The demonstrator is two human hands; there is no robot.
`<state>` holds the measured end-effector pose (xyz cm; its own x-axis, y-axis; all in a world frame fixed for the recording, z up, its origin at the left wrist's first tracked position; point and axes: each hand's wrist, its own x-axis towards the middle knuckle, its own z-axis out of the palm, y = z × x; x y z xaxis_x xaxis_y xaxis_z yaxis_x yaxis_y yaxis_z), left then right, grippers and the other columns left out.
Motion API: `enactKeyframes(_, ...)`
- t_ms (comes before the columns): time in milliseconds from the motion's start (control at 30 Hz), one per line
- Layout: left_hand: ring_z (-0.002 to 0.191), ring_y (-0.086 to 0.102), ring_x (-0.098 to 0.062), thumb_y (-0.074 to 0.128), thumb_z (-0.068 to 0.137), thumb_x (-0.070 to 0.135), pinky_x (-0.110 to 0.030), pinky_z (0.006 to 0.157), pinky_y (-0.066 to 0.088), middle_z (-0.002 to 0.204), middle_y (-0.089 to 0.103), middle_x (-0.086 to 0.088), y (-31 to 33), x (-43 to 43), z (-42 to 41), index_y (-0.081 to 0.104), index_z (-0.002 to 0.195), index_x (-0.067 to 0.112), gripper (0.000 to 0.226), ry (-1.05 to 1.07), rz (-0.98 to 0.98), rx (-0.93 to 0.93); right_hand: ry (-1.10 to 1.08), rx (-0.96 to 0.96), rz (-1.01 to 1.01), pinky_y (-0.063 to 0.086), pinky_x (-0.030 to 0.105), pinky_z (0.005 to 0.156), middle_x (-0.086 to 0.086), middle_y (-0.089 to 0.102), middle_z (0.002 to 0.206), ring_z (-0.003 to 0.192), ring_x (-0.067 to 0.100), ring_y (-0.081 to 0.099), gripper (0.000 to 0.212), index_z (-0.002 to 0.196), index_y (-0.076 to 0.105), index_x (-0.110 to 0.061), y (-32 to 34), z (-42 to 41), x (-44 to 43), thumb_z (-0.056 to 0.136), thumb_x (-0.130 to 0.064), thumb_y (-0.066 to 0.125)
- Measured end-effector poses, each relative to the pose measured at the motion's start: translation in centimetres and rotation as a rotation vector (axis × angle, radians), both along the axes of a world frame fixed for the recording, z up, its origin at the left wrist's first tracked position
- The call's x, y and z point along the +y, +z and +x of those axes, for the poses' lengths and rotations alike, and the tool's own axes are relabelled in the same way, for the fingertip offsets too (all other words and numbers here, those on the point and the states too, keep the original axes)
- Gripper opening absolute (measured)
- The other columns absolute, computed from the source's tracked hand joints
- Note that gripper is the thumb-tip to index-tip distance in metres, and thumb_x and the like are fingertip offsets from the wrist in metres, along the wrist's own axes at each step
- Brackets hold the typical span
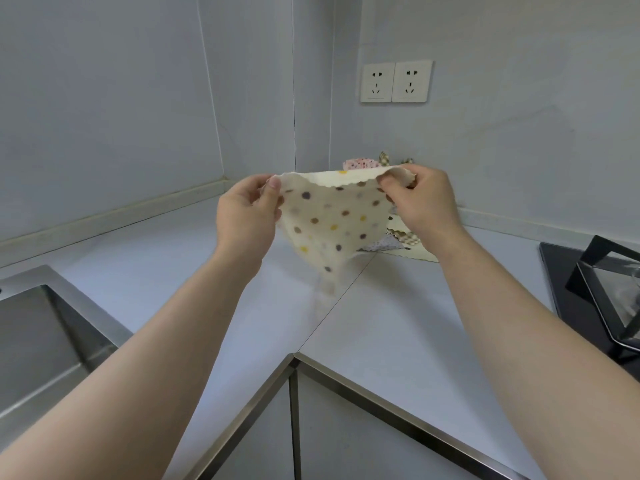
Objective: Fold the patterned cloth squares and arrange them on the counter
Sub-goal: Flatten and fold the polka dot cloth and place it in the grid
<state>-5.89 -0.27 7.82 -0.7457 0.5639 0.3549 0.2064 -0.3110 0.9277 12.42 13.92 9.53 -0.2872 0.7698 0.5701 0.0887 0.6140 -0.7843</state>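
Observation:
A cream cloth square with brown and yellow dots [329, 223] hangs in the air above the counter corner, its lower tip blurred. My left hand [247, 216] pinches its top left corner. My right hand [420, 202] pinches its top right corner. Behind them lies a pile of other patterned cloths [403, 242] on the grey counter [381, 323], partly hidden by my right hand. A pink dotted cloth [358, 162] shows above the held cloth's top edge.
A steel sink [45, 334] is set into the counter at the left. A black hob with a pan support [602, 296] sits at the right. Two wall sockets [396, 81] are on the back wall. The counter's metal front edge [294, 358] forms an inner corner below.

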Motion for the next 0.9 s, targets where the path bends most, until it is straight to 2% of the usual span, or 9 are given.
enactKeyframes(67, 0.086, 0.07, -0.013, 0.064, 0.099, 0.03, -0.043, 0.089, 0.06, 0.085, 0.072, 0.009, 0.3, -0.2, 0.1, 0.073, 0.087, 0.033, 0.015, 0.035, 0.007, 0.069, 0.04, 0.035, -0.001, 0.056, 0.036, 0.062, -0.004, 0.07, 0.068, 0.069, 0.025, 0.071, 0.023, 0.075, 0.078, -0.038, 0.5, 0.3, -0.3, 0.094, -0.03, 0.068)
enactKeyframes(133, 0.076, 0.072, -0.017, 0.062, 0.1, 0.031, -0.041, 0.077, 0.063, 0.081, 0.069, 0.011, 0.9, -0.7, 0.5, 0.071, 0.09, 0.031, 0.014, 0.064, 0.031, 0.128, 0.044, 0.059, -0.015, 0.05, 0.032, 0.049, -0.003, 0.062, 0.059, 0.051, 0.022, 0.063, 0.026, 0.07, 0.075, -0.023, 0.9, 0.6, -0.2, 0.095, -0.024, 0.07)
enactKeyframes(200, 0.052, 0.067, -0.022, 0.061, 0.101, 0.032, -0.037, 0.051, 0.056, 0.07, 0.064, 0.013, 1.6, -1.4, 0.9, 0.07, 0.092, 0.028, 0.014, 0.1, 0.076, 0.145, 0.05, 0.102, -0.058, 0.037, 0.026, 0.04, 0.008, 0.054, 0.058, 0.04, 0.02, 0.048, 0.034, 0.073, 0.064, 0.0, 1.4, 0.9, -0.3, 0.092, -0.026, 0.073)
enactKeyframes(300, 0.036, 0.057, -0.023, 0.061, 0.1, 0.033, -0.028, 0.04, 0.043, 0.064, 0.062, 0.007, 2.6, -1.9, 1.4, 0.069, 0.088, 0.03, 0.015, 0.174, 0.112, 0.149, 0.1, 0.168, -0.13, 0.029, 0.025, 0.037, 0.01, 0.05, 0.061, 0.04, 0.019, 0.04, 0.036, 0.077, 0.062, 0.006, 2.3, 1.2, -0.4, 0.088, -0.025, 0.076)
enactKeyframes(400, 0.039, 0.061, -0.024, 0.062, 0.1, 0.03, -0.027, 0.04, 0.044, 0.067, 0.065, -0.001, 2.8, -1.9, 2.0, 0.071, 0.091, 0.022, 0.016, 0.184, 0.128, 0.155, 0.13, 0.189, -0.175, 0.027, 0.021, 0.04, 0.004, 0.051, 0.058, 0.043, 0.016, 0.042, 0.027, 0.07, 0.062, -0.01, 2.9, 1.5, -0.5, 0.087, -0.024, 0.077)
enactKeyframes(500, 0.043, 0.066, -0.025, 0.062, 0.1, 0.032, -0.029, 0.041, 0.046, 0.076, 0.069, -0.002, 2.5, -1.8, 1.9, 0.071, 0.092, 0.02, 0.017, 0.185, 0.109, 0.151, 0.123, 0.128, -0.201, 0.029, 0.022, 0.043, 0.007, 0.058, 0.067, 0.048, 0.015, 0.048, 0.019, 0.08, 0.068, -0.01, 3.0, 1.6, -0.4, 0.086, -0.025, 0.078)
enactKeyframes(667, 0.046, 0.067, -0.02, 0.067, 0.097, 0.033, -0.027, 0.045, 0.049, 0.087, 0.074, 0.0, 1.6, -1.3, 1.0, 0.071, 0.089, 0.024, 0.013, 0.169, -0.002, 0.136, -0.013, -0.115, -0.153, 0.029, 0.02, 0.04, -0.005, 0.049, 0.053, 0.037, 0.007, 0.038, 0.028, 0.075, 0.065, -0.003, 1.8, 1.3, 0.5, 0.088, -0.026, 0.074)
enactKeyframes(833, 0.06, 0.074, -0.019, 0.068, 0.097, 0.027, -0.034, 0.062, 0.062, 0.078, 0.075, -0.001, 0.3, -0.6, -0.1, 0.074, 0.092, 0.019, 0.011, 0.117, -0.067, 0.03, -0.073, -0.268, -0.097, 0.034, 0.023, 0.044, 0.0, 0.059, 0.065, 0.039, 0.006, 0.043, 0.029, 0.088, 0.071, 0.0, 0.5, 0.8, 1.1, 0.089, -0.029, 0.073)
enactKeyframes(900, 0.073, 0.077, -0.023, 0.069, 0.096, 0.024, -0.039, 0.075, 0.063, 0.077, 0.077, -0.003, -0.3, -0.2, -0.5, 0.076, 0.091, 0.016, 0.012, 0.071, -0.068, 0.001, -0.042, -0.282, -0.103, 0.045, 0.025, 0.042, 0.006, 0.067, 0.068, 0.042, 0.011, 0.059, 0.021, 0.086, 0.07, -0.004, 0.3, 0.7, 1.0, 0.092, -0.024, 0.07)
